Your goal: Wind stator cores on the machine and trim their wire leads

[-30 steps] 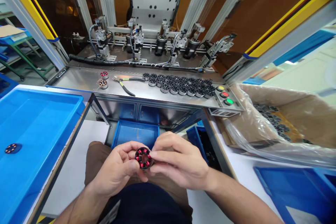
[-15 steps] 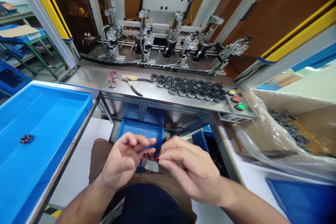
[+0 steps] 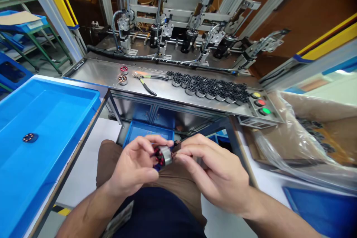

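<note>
A motor stator (image 3: pixel 165 155), a grey metal ring with red windings inside, is tilted on its side between my hands above my lap. My left hand (image 3: pixel 134 167) curls around its left side, thumb below and fingers above. My right hand (image 3: pixel 213 173) is closed in a pinch at the stator's right side; its fingertips partly hide what they grip there. On the machine's ledge beyond stand a red-wound stator (image 3: pixel 124 69) and a copper-wound stator (image 3: pixel 122 79) with loose wire ends. Beside them lie cutting pliers (image 3: pixel 147 81) with black and yellow-green handles.
Several black-topped stators (image 3: pixel 212 88) crowd the metal ledge (image 3: pixel 97 76), near a box of push buttons (image 3: pixel 263 111). A blue tray (image 3: pixel 55 126) at left holds one stator (image 3: pixel 29 138). At right stands a plastic-lined carton (image 3: pixel 343 130). Machine fixtures (image 3: pixel 192 37) rise behind.
The stator has turned from lying nearly flat to standing on its side. My left fingers have closed around it, having been spread apart beside it. The camera view has shifted slightly.
</note>
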`<move>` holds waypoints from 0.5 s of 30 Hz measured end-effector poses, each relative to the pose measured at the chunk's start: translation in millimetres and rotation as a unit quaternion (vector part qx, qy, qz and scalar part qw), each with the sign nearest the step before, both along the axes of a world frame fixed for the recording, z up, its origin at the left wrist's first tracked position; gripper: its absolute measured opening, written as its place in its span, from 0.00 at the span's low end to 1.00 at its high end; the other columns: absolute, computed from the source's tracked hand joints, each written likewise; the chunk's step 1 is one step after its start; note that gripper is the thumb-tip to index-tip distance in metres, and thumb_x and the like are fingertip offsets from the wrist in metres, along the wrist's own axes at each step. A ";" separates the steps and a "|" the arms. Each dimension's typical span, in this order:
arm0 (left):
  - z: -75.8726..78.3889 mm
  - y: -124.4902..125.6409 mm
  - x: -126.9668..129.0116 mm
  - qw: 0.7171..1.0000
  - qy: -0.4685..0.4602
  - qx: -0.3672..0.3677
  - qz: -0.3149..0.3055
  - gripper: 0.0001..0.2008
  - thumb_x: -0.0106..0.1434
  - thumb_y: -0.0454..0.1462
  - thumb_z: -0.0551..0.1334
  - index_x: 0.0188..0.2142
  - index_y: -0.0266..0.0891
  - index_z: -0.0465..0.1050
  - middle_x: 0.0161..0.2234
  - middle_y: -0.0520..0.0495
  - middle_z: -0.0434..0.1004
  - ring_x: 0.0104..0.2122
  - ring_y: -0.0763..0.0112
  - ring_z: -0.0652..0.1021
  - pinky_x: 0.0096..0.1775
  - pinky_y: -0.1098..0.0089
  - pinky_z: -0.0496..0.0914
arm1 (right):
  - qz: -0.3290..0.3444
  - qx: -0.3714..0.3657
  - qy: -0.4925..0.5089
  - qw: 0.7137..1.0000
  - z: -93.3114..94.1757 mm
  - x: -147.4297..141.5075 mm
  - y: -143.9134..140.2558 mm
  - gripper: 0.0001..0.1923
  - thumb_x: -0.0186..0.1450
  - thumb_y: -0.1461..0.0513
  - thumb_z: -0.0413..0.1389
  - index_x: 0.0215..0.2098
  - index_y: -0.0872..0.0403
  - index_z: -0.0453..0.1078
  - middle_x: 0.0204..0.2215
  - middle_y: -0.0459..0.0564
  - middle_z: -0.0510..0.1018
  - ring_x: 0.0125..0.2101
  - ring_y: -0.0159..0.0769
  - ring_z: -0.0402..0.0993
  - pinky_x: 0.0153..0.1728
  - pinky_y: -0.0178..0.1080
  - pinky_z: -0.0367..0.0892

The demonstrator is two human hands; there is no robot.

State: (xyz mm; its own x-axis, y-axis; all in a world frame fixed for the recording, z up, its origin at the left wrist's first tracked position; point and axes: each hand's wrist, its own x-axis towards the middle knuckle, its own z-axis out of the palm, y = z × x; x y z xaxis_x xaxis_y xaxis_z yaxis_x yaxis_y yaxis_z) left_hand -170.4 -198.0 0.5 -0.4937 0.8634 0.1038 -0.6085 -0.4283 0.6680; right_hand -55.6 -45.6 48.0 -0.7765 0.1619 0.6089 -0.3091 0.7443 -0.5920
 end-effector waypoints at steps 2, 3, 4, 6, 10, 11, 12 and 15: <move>-2.1 1.4 -3.3 0.999 -0.024 0.014 0.029 0.13 0.54 0.35 0.74 0.39 0.45 0.77 0.40 0.52 0.81 0.53 0.64 0.78 0.55 0.65 0.73 | 0.037 -0.034 0.005 0.999 -0.5 -3.9 0.7 0.06 0.66 0.71 0.56 0.34 0.57 0.72 0.26 0.50 0.77 0.27 0.31 0.74 0.28 0.33 0.72; -4.2 2.3 -4.6 0.999 -0.033 0.002 0.024 0.14 0.55 0.38 0.74 0.41 0.45 0.78 0.39 0.51 0.81 0.52 0.64 0.79 0.54 0.67 0.73 | 0.064 -0.042 0.008 0.997 -1.1 -5.4 1.6 0.06 0.67 0.71 0.55 0.35 0.57 0.72 0.26 0.50 0.77 0.28 0.32 0.74 0.28 0.33 0.73; -6.7 3.2 -5.3 0.999 -0.041 -0.021 -0.006 0.15 0.56 0.42 0.73 0.43 0.43 0.78 0.39 0.49 0.82 0.49 0.65 0.80 0.50 0.69 0.74 | 0.091 -0.045 0.011 0.995 -1.8 -6.5 2.5 0.05 0.67 0.70 0.55 0.35 0.57 0.72 0.26 0.50 0.77 0.28 0.32 0.74 0.29 0.34 0.73; -11.8 3.9 -5.2 0.988 -0.057 -0.061 -0.130 0.21 0.62 0.52 0.65 0.40 0.36 0.79 0.36 0.42 0.83 0.40 0.63 0.83 0.40 0.69 0.77 | 0.127 -0.036 0.014 0.991 -3.2 -7.6 4.4 0.05 0.69 0.68 0.55 0.36 0.57 0.72 0.28 0.51 0.78 0.29 0.32 0.75 0.30 0.34 0.73; -15.4 1.0 -2.1 0.953 -0.044 -0.061 -0.292 0.28 0.68 0.55 0.54 0.36 0.31 0.77 0.26 0.38 0.82 0.24 0.61 0.82 0.25 0.70 0.74 | 0.129 -0.013 0.019 0.991 -2.2 -7.4 6.1 0.05 0.69 0.68 0.55 0.37 0.58 0.73 0.28 0.52 0.78 0.29 0.32 0.75 0.29 0.34 0.73; -14.3 0.1 -1.6 0.961 -0.024 -0.067 -0.266 0.24 0.68 0.53 0.57 0.37 0.32 0.76 0.27 0.38 0.82 0.24 0.63 0.82 0.25 0.71 0.73 | 0.118 -0.012 0.021 0.993 -1.1 -7.2 5.8 0.05 0.69 0.68 0.55 0.37 0.58 0.73 0.27 0.52 0.78 0.29 0.32 0.75 0.29 0.34 0.72; -12.5 -0.7 -1.2 0.970 -0.004 -0.077 -0.230 0.20 0.67 0.50 0.60 0.39 0.33 0.76 0.28 0.40 0.82 0.25 0.65 0.82 0.26 0.73 0.74 | 0.106 -0.014 0.023 0.994 0.1 -7.0 5.3 0.05 0.69 0.69 0.55 0.36 0.57 0.73 0.27 0.51 0.78 0.28 0.32 0.74 0.29 0.34 0.72; -6.2 -1.9 -0.2 0.988 0.033 -0.079 -0.126 0.14 0.66 0.42 0.64 0.49 0.39 0.75 0.35 0.45 0.80 0.27 0.72 0.82 0.29 0.75 0.74 | 0.060 -0.036 0.028 0.997 2.8 -7.0 2.3 0.06 0.68 0.70 0.55 0.35 0.57 0.73 0.26 0.50 0.78 0.28 0.31 0.74 0.29 0.33 0.72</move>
State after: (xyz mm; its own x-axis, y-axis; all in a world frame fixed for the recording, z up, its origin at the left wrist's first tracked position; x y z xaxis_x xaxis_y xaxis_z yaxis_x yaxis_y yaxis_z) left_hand -170.6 -200.0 -5.7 -0.2574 0.9662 -0.0166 -0.6352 -0.1563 0.7563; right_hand -62.6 -43.3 50.7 -0.7586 0.1149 0.6414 -0.4268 0.6562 -0.6224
